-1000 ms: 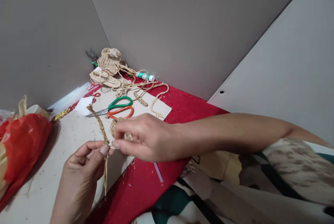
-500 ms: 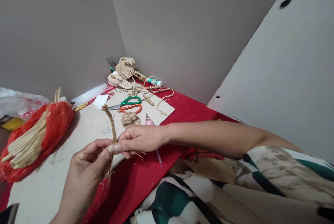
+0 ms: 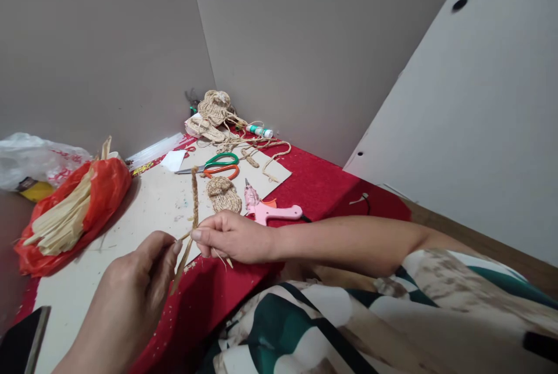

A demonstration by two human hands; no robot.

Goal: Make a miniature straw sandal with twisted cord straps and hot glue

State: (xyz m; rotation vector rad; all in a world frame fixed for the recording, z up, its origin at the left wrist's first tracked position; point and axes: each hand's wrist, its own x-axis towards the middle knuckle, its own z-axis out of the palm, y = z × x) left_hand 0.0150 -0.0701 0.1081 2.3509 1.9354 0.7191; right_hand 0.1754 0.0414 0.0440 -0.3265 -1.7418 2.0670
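A tan braid (image 3: 195, 195) of plant fibre stands upright above my fingers, its loose strands parting at the lower end. My right hand (image 3: 238, 237) pinches the base of the braid between thumb and fingers, with thin strand ends poking out below. One strand is pinched in my left hand (image 3: 135, 278), drawn out to the left of the braid. Another strand (image 3: 181, 266) hangs down between the two hands. Just beyond my right hand lie a coiled woven piece (image 3: 224, 194) and a pink glue gun (image 3: 272, 212).
Scissors (image 3: 221, 165) with green and orange handles lie on the pale board (image 3: 152, 200). Behind are bundled cord (image 3: 214, 108) and a glue stick (image 3: 260, 131). A red bag (image 3: 115, 185) of dried husks (image 3: 65, 211) is at left, a phone (image 3: 26, 339) nearer. Grey walls close off the back.
My left hand has moved down and left, away from my right hand, pulling one strand outward. My right arm has lowered, so the pink glue gun now shows. The view has shifted slightly.
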